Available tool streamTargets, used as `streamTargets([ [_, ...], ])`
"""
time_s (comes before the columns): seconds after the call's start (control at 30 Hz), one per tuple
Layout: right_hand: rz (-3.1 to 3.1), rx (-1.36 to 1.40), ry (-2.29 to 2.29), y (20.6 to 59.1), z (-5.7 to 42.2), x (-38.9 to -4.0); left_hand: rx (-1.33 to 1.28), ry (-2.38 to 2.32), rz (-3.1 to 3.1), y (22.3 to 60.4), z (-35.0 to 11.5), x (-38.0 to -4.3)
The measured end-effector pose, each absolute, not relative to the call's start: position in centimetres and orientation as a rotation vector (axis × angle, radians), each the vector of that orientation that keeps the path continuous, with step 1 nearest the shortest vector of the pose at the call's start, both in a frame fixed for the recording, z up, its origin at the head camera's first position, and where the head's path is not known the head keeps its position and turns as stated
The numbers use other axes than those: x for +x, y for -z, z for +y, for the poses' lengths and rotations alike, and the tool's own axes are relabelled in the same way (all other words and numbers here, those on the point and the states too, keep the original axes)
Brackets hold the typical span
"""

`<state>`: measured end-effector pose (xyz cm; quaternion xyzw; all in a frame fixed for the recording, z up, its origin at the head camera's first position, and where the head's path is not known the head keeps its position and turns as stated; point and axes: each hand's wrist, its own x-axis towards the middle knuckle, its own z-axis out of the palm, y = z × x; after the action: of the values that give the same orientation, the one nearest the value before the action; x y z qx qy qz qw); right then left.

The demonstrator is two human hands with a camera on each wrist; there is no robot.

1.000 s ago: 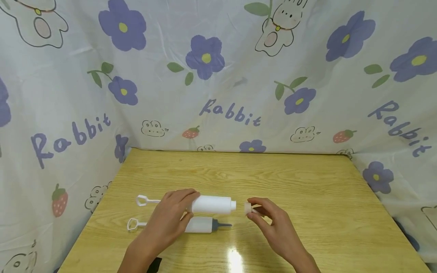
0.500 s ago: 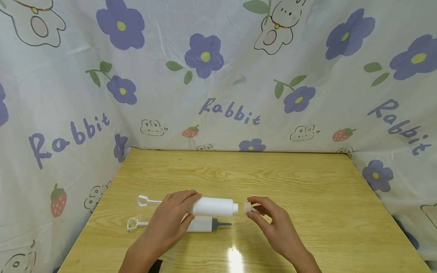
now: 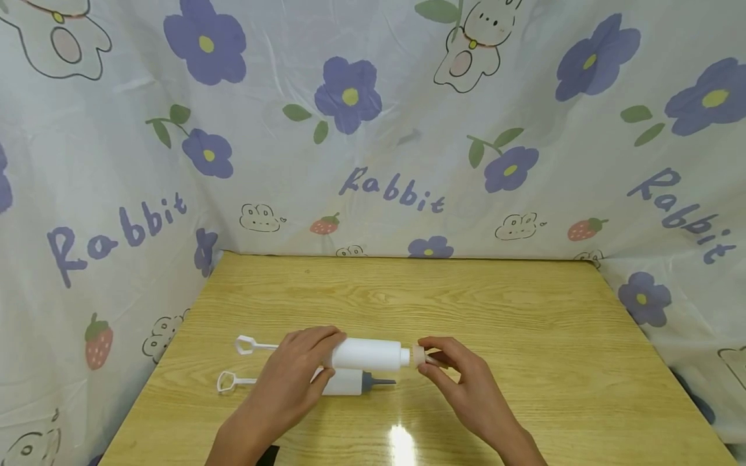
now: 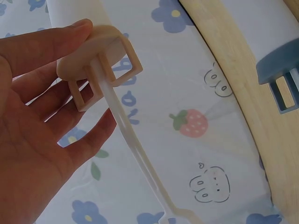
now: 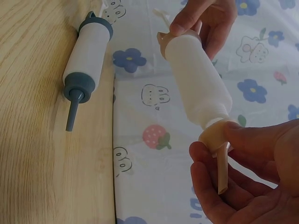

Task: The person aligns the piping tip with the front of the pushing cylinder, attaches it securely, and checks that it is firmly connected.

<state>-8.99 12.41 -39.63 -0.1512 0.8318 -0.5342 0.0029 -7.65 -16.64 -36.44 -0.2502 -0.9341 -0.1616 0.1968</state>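
Note:
A white plunger syringe [image 3: 373,354] is held level by my left hand [image 3: 294,369]. The left wrist view shows thumb and fingers gripping it around the beige end cap [image 4: 93,53] with two square loops; the white plunger rod [image 4: 133,140] runs out through that cap. Between thumb and fingertips my right hand [image 3: 466,382] pinches a beige nozzle cap [image 3: 419,356], its spout pointing away from the barrel. The cap lines up with the syringe's bare white neck [image 5: 214,119], close against it; whether they touch I cannot tell.
A second syringe [image 3: 344,382] with blue-grey fittings lies on the wooden table [image 3: 495,298], just nearer than the held one and partly behind my left hand. A patterned cloth [image 3: 396,149] hangs around the table's back and sides. A black object [image 3: 269,455] shows by my left forearm.
My left hand has moved slightly right with the syringe. The nozzle cap in my right hand has shifted slightly left, so the gap between neck and cap has narrowed.

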Motion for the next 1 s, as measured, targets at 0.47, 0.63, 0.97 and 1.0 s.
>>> streamTargets([
  [0.47,2.6,-0.444,1.663,39.42,11.89,-9.0,-0.71,0.472,-2.608,36.39,-16.38,-7.6],
  [0.63,2.595,-0.449,1.675,39.47,11.81,-9.0,-0.72,0.481,-2.603,36.32,-16.3,-7.61],
  [0.97,2.649,-0.506,1.636,39.44,11.68,-9.1,-0.723,0.479,-2.602,36.26,-16.19,-7.59],
  [1.0,2.664,-0.517,1.626,39.45,11.69,-9.1,-0.724,0.479,-2.603,36.26,-16.19,-7.58],
])
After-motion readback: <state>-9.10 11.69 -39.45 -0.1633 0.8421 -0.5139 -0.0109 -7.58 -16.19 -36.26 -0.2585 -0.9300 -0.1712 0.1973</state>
